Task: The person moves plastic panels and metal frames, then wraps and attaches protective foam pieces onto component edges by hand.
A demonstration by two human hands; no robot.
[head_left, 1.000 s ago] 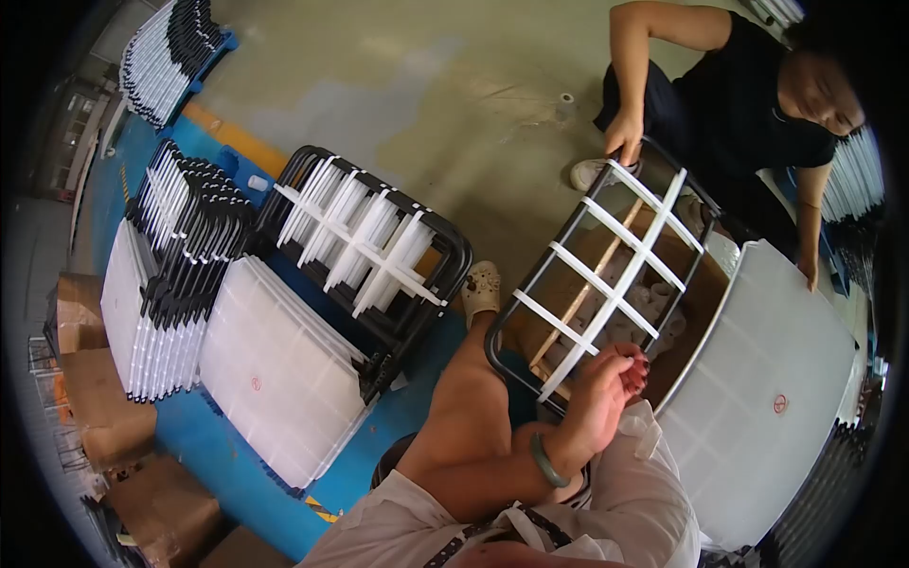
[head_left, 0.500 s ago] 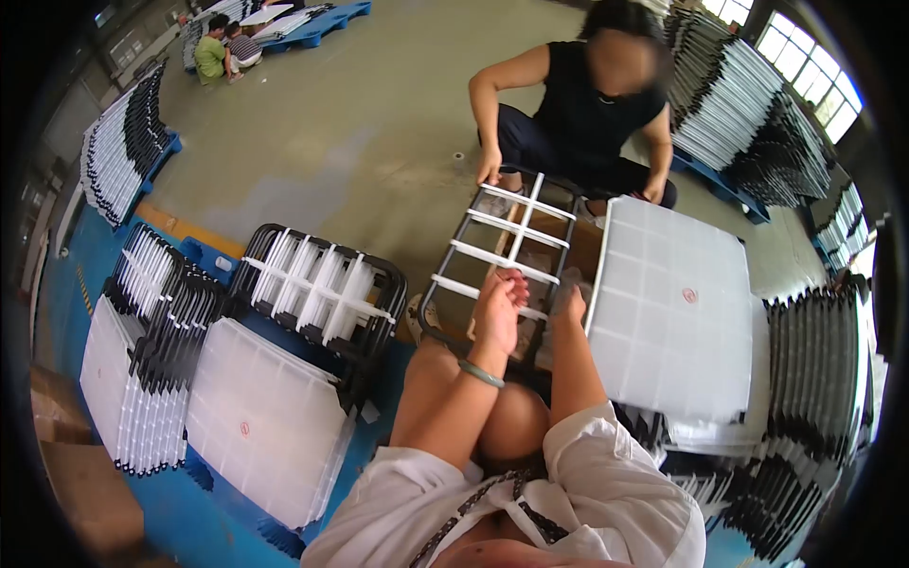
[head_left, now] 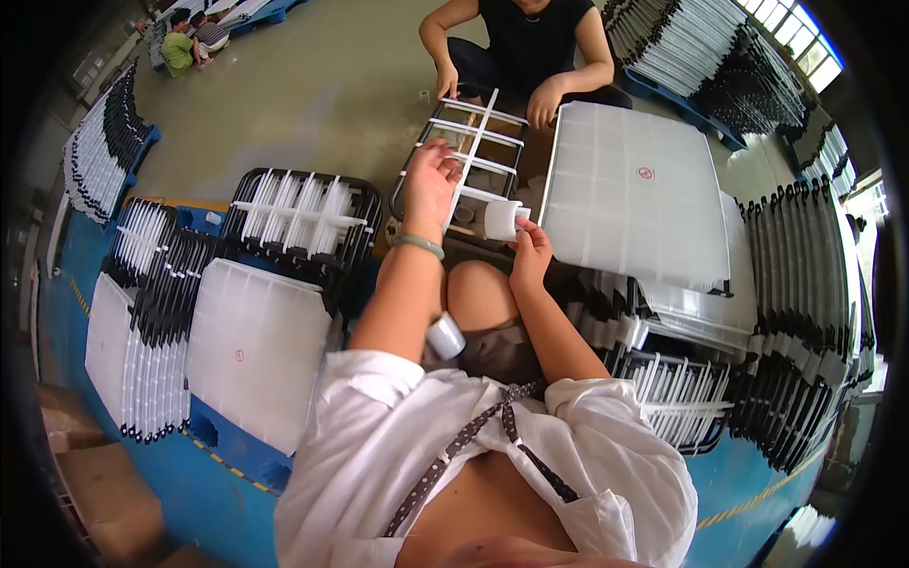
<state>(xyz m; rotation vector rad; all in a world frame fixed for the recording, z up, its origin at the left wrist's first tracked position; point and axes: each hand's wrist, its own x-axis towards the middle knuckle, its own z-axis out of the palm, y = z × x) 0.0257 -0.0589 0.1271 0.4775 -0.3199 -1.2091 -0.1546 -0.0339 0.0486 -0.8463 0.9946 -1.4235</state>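
A white curved plastic piece (head_left: pixel 501 220) is pinched in the fingers of my right hand (head_left: pixel 530 254), at the near end of a black-rimmed frame with white crossbars (head_left: pixel 484 118). My left hand (head_left: pixel 432 185) is over the frame's left side, palm turned up, fingers half curled and apart, with nothing visible in them. A second white, rounded piece (head_left: pixel 445 336) rests by my lap. Across from me, a person's hand (head_left: pixel 447 81) touches the far left corner of the frame. Their other hand (head_left: pixel 546 100) is near a white panel (head_left: pixel 634 189).
Stacked white panels (head_left: pixel 256 350) and black-framed racks (head_left: pixel 303 213) stand at my left. More folded frames (head_left: pixel 791 312) are piled at my right. Cardboard boxes (head_left: pixel 109 488) lie at lower left. Two people (head_left: pixel 189 43) crouch far off near a blue pallet.
My right hand now shows a white curved piece. My left hand has moved up and left along the frame. The view has shifted, and a white piece now shows by my lap.
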